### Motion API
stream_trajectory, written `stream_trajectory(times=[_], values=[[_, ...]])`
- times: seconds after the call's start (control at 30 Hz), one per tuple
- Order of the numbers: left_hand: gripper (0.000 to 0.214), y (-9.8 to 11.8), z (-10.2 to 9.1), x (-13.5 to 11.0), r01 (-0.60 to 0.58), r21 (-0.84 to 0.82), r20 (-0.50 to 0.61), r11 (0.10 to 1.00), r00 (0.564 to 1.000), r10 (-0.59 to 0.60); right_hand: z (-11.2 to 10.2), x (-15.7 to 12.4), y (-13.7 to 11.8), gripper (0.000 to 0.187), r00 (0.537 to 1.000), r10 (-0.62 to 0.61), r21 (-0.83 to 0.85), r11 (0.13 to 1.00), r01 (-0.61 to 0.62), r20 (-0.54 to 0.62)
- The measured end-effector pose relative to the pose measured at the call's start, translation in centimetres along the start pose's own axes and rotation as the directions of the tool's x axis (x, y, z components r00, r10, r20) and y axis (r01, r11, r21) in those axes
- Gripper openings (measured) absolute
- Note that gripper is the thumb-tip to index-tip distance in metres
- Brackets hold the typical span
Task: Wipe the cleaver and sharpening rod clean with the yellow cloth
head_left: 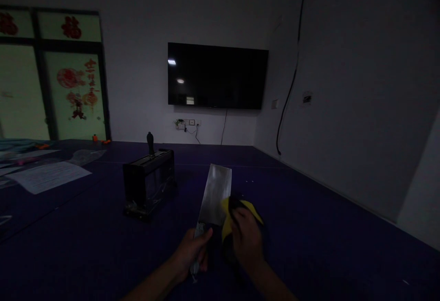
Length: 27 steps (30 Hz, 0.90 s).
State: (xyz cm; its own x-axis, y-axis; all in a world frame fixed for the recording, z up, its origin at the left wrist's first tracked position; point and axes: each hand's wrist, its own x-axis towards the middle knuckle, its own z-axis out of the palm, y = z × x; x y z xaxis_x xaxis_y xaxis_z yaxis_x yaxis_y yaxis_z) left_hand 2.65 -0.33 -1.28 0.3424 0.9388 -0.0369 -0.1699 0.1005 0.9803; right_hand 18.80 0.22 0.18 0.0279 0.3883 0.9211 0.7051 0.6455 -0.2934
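Dim light covers the room: a TV (216, 76) hangs on the pale wall (137, 62) beyond the tabletop's (309, 227) far edge, and a dark cable (286, 103) dangles down the wall along its right edge. Toward the far left corner, past the papers (51, 177) near the left edge, stands a glass door (75, 126) with red decorations.

Your hands work over the middle of the purple tabletop. Your left hand (192, 250) is closed around the handle of a cleaver (213, 200), thumb over its top, the blade tilted and pointing toward the far edge. Your right hand (248, 236), a little blurred, pinches a yellow and black cloth (227, 225) at the blade's lower right side; you cannot tell how firmly it presses there. Left of the cleaver, well apart, stands a black knife block (147, 181), with one dark handle (150, 142) sticking up from its top.
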Motion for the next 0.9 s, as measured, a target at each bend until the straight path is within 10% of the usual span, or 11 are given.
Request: stream_trajectory(times=[0.1,0.27,0.7,0.9], values=[[0.057,-0.4,-0.1,0.2,-0.018,0.009,0.009,1.000,1.000,0.018,0.8,-0.5,-0.8,0.035,0.916,-0.292,0.040,0.955,0.292,0.276],[0.052,-0.9,-0.3,0.5,-0.050,0.004,-0.024,0.999,0.998,0.050,0.5,0.3,-2.0,0.049,0.806,-0.303,0.036,0.943,0.332,0.508],[0.044,0.0,0.1,0.1,-0.072,-0.035,-0.103,0.997,0.992,0.068,0.5,1.0,-1.3,0.051,0.683,-0.326,0.105,0.933,0.344,0.654],[0.044,0.2,0.1,0.3,-0.063,-0.060,-0.104,0.996,0.993,0.057,0.9,0.6,-0.1,0.073,0.700,-0.352,0.082,0.918,0.389,0.622]])
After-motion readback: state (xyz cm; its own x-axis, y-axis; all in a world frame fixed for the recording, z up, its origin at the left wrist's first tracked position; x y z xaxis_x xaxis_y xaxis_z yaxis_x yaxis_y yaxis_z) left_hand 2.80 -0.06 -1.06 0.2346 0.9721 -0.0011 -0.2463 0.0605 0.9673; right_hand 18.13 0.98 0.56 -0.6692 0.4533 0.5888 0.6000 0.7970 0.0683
